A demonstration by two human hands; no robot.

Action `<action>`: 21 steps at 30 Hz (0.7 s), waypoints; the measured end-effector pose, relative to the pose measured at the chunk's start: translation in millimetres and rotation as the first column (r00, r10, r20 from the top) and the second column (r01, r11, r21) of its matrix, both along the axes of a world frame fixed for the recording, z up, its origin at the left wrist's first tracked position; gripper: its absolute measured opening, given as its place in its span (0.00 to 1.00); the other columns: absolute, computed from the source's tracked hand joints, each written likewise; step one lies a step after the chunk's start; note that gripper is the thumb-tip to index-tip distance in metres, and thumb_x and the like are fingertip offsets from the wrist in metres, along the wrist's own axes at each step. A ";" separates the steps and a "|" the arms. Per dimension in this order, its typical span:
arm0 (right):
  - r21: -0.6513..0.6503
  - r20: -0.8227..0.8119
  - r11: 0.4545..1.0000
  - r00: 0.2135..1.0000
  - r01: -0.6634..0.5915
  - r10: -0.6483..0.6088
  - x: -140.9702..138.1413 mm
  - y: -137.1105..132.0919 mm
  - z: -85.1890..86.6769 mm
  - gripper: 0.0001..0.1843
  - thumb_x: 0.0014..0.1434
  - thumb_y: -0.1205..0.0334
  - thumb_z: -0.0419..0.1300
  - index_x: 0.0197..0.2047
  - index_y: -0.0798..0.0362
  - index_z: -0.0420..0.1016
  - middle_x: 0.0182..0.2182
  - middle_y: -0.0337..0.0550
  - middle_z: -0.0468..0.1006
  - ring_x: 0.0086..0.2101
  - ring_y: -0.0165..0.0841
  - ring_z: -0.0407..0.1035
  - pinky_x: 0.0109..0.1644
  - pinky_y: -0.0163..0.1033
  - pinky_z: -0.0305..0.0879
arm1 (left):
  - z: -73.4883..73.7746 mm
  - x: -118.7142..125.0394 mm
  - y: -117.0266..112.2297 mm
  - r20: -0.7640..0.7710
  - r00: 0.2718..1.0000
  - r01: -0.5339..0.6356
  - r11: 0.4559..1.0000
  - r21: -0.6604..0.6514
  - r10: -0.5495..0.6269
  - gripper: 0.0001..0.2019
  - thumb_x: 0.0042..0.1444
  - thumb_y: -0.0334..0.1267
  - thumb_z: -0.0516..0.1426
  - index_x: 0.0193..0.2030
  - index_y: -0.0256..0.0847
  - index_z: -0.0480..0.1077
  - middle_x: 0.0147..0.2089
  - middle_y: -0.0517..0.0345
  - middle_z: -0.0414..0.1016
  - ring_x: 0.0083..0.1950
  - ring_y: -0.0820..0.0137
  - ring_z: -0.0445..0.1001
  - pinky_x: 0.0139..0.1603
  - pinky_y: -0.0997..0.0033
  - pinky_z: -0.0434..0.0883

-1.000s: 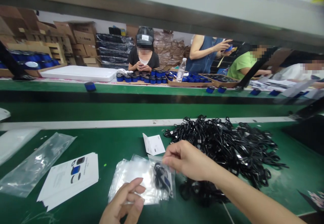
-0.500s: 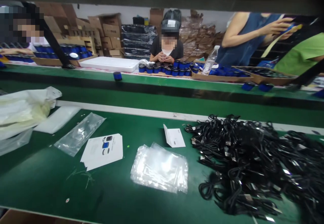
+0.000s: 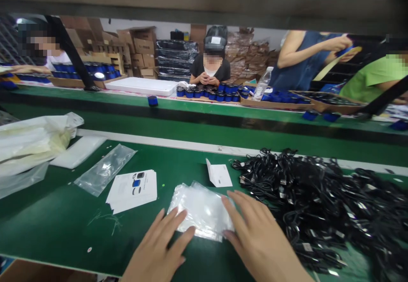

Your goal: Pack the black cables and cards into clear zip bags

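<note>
A stack of clear plastic bags (image 3: 204,210) lies on the green table in front of me. My left hand (image 3: 162,241) is at the stack's left front edge, fingers spread and holding nothing. On the other side, my right hand (image 3: 251,227) reaches over the right edge with its fingers apart. Whether the fingertips press on the bags I cannot tell. Left of the stack lies a pile of printed leaflets (image 3: 124,195) with product pictures. Behind the bags, one folded leaflet (image 3: 220,176) stands partly opened.
A heap of black cables (image 3: 312,197) covers the right side. At left lie a long clear bag (image 3: 106,169), a white padded sheet (image 3: 78,151) and a large plastic bag (image 3: 35,142). Beyond a green belt (image 3: 178,125), co-workers sit and stand near blue-black round items (image 3: 223,95) and a bottle (image 3: 264,82).
Both my hands have come into view from below and reached the stack of clear bags. The camera has tilted slightly. At the back right, a co-worker's hands have shifted with a yellow strip.
</note>
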State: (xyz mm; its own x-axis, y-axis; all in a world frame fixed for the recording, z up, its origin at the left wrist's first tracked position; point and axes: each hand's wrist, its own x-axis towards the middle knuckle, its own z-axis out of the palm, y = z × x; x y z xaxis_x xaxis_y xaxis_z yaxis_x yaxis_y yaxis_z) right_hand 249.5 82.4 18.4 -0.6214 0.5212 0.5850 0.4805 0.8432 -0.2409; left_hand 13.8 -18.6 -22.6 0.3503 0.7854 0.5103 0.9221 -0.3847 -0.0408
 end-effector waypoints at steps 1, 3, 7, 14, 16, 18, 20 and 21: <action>0.096 0.067 0.995 0.998 0.001 -0.008 -2.1 2.8 -7.9 0.16 0.63 0.67 0.53 0.53 0.56 0.70 0.49 0.57 0.74 0.48 0.47 0.68 0.47 0.53 0.67 | 2.8 5.8 16.9 -0.093 0.995 0.032 0.999 -0.005 -0.032 0.21 0.59 0.30 0.52 0.59 0.48 0.64 0.62 0.53 0.67 0.60 0.54 0.68 0.52 0.51 0.73; 0.241 0.157 0.971 0.987 -0.010 -0.029 -3.9 9.9 -22.8 0.15 0.62 0.71 0.52 0.51 0.59 0.71 0.47 0.57 0.76 0.46 0.47 0.69 0.45 0.52 0.68 | 5.5 15.9 45.8 -0.187 0.978 0.105 0.994 0.034 -0.097 0.23 0.58 0.26 0.52 0.60 0.48 0.63 0.63 0.52 0.66 0.62 0.53 0.65 0.54 0.47 0.70; 0.151 0.176 0.987 0.981 0.052 -0.079 -3.3 26.3 -25.6 0.13 0.59 0.71 0.56 0.47 0.56 0.73 0.43 0.51 0.78 0.42 0.43 0.72 0.44 0.48 0.70 | 3.1 24.7 76.0 -0.216 0.966 0.151 0.988 0.041 -0.139 0.16 0.60 0.28 0.52 0.51 0.49 0.72 0.56 0.55 0.75 0.55 0.56 0.73 0.49 0.53 0.75; -0.028 0.244 0.991 0.962 0.132 -0.121 -20.2 41.0 1.3 0.20 0.55 0.63 0.64 0.50 0.63 0.73 0.45 0.57 0.78 0.45 0.47 0.72 0.49 0.52 0.69 | 8.2 23.3 80.7 -0.167 0.974 0.166 0.983 0.081 -0.150 0.16 0.63 0.29 0.46 0.47 0.41 0.73 0.48 0.60 0.80 0.48 0.61 0.78 0.44 0.57 0.78; 0.019 0.273 0.998 0.959 0.066 -0.069 -24.6 34.8 -7.0 0.23 0.53 0.59 0.66 0.50 0.64 0.74 0.47 0.59 0.77 0.48 0.49 0.71 0.55 0.57 0.64 | 7.7 19.2 77.6 -0.134 0.980 0.162 0.982 0.096 -0.149 0.15 0.63 0.30 0.47 0.46 0.41 0.74 0.46 0.61 0.81 0.47 0.62 0.79 0.44 0.59 0.78; 0.101 0.292 0.995 0.955 0.025 -0.054 -26.1 25.8 -17.6 0.23 0.55 0.58 0.64 0.49 0.65 0.74 0.48 0.63 0.76 0.49 0.51 0.70 0.57 0.61 0.59 | 6.4 15.3 73.8 -0.104 0.983 0.163 0.981 0.108 -0.152 0.14 0.62 0.30 0.48 0.44 0.42 0.74 0.46 0.63 0.81 0.48 0.63 0.78 0.46 0.59 0.78; 0.171 0.285 0.985 0.956 0.020 -0.068 -25.1 17.2 -26.1 0.21 0.57 0.59 0.62 0.49 0.66 0.74 0.47 0.65 0.76 0.49 0.53 0.70 0.57 0.64 0.57 | 5.8 13.8 70.5 -0.073 0.986 0.158 0.980 0.117 -0.151 0.15 0.62 0.28 0.46 0.44 0.41 0.73 0.46 0.61 0.81 0.47 0.64 0.79 0.46 0.60 0.78; 0.184 0.269 0.983 0.960 0.023 -0.073 -24.1 13.8 -29.2 0.20 0.58 0.60 0.62 0.49 0.66 0.74 0.47 0.65 0.76 0.49 0.53 0.70 0.57 0.65 0.57 | 5.9 14.1 69.3 -0.054 0.988 0.151 0.981 0.124 -0.145 0.16 0.63 0.28 0.45 0.44 0.40 0.73 0.44 0.60 0.82 0.46 0.64 0.79 0.45 0.60 0.78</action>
